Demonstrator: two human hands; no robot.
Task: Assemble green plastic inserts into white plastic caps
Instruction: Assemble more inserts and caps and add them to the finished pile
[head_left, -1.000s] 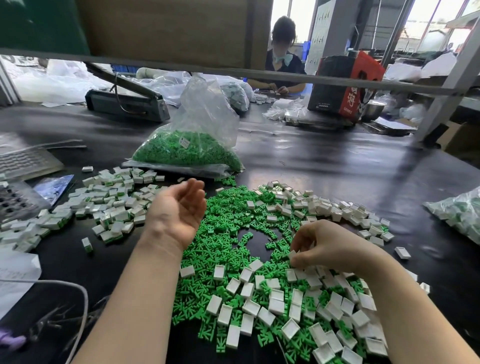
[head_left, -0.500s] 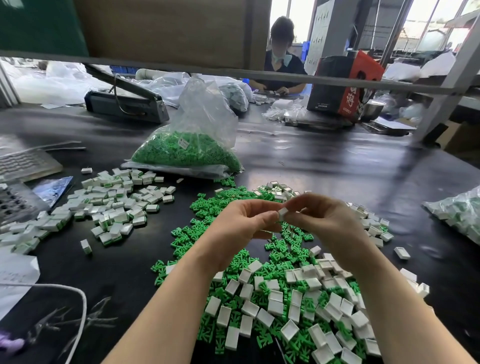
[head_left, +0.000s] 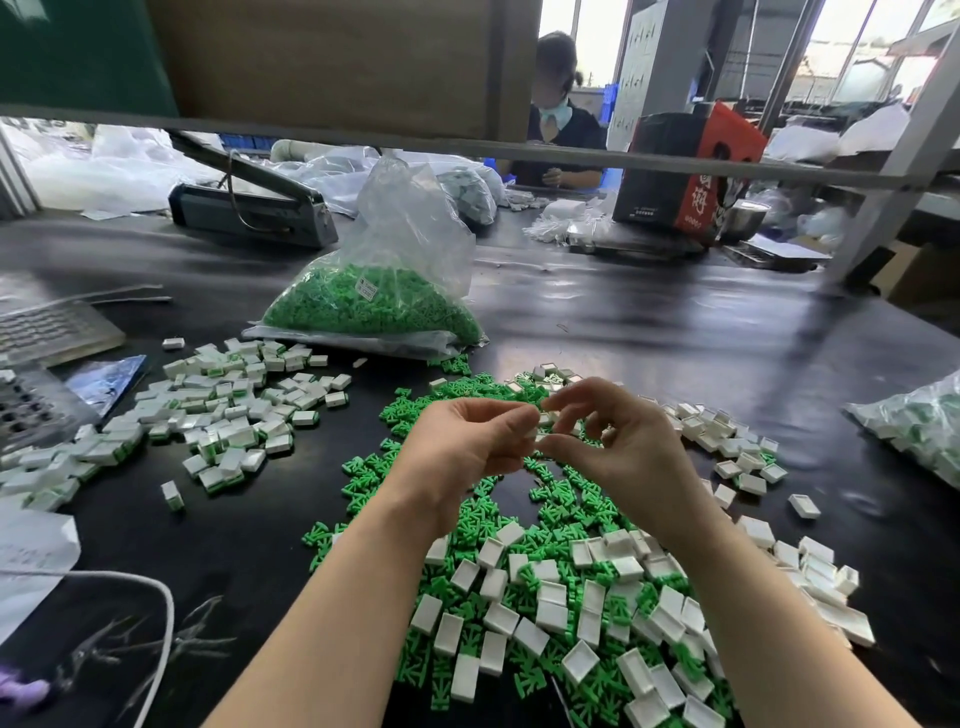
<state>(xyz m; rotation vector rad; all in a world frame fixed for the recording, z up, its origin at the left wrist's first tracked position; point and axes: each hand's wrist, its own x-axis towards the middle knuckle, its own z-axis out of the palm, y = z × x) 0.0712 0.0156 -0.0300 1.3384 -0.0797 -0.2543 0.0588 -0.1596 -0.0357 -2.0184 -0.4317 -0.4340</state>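
black worktop (head_left: 649, 332) carries a clear bag (head_left: 384, 275) of green inserts, label unreadable; left hand (head_left: 462, 447) and right hand (head_left: 618, 441) pinch a white cap (head_left: 540, 434) together.

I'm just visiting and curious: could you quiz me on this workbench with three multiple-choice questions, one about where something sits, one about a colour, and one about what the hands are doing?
1. Where does the clear bag of green inserts lie?
A. Beyond the hands, on the black table
B. On the person's lap
C. On the shelf above

2. What colour are the loose caps?
A. Red
B. White
C. Blue

3. What are the two hands doing?
A. Resting flat on the table
B. Meeting above the pile, pinching a small part
C. Lifting the bag

Answers:
1 A: the bag of green inserts lies on the table past the hands.
2 B: the caps are white.
3 B: the left hand and right hand meet fingertip to fingertip over the pile.
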